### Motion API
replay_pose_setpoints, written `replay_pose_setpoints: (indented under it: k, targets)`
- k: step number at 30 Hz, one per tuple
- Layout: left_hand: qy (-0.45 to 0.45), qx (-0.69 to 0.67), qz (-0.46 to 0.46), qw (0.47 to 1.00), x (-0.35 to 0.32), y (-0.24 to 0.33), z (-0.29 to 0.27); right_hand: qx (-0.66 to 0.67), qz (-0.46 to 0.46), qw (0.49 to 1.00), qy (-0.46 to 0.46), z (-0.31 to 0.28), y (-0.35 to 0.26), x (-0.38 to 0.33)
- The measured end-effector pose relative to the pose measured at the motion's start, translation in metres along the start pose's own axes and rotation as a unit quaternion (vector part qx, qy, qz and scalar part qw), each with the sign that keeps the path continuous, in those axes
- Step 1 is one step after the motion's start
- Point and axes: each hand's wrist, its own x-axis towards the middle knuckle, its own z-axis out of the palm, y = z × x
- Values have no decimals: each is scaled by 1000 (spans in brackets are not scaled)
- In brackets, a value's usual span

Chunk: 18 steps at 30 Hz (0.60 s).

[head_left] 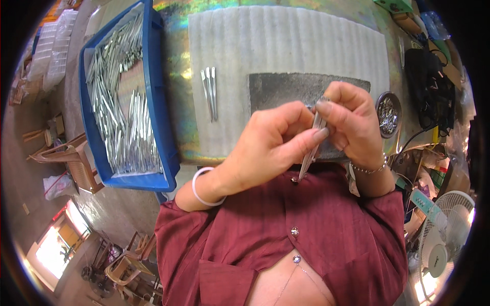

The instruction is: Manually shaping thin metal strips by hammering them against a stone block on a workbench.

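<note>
My left hand (273,140) pinches a slim silver metal piece (309,159), which looks like a pair of tweezers, between thumb and fingers. Its narrow ends point down toward my shirt. At its upper end, the thumb and fingertips of my right hand (352,117) are closed on the same piece. Anything smaller between those fingertips is hidden. Under my hands lies a dark grey rectangular pad (273,89), on top of a white ribbed foam sheet (224,38). Several similar slim metal pieces (210,94) lie side by side on the foam, left of the pad.
A blue tray (162,102) full of slim metal pieces (125,120) stands at the left. To the right sits a round dark dish (383,133) of small shiny parts, near a black bag-like item (426,92). A white fan (441,250) stands at the lower right.
</note>
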Motion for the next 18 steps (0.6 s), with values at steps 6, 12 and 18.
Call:
replay_pose_setpoints:
  k: [6,12,18]
  targets:
    - [1,-64,-71,995,6,4,-2,88,82,993,-8,0,4,9]
    - [-3,-46,-81,996,9,4,-1,92,85,992,13,-1,12,5]
    - [-24,-22,-98,995,9,12,4,113,62,991,39,0,16,-8]
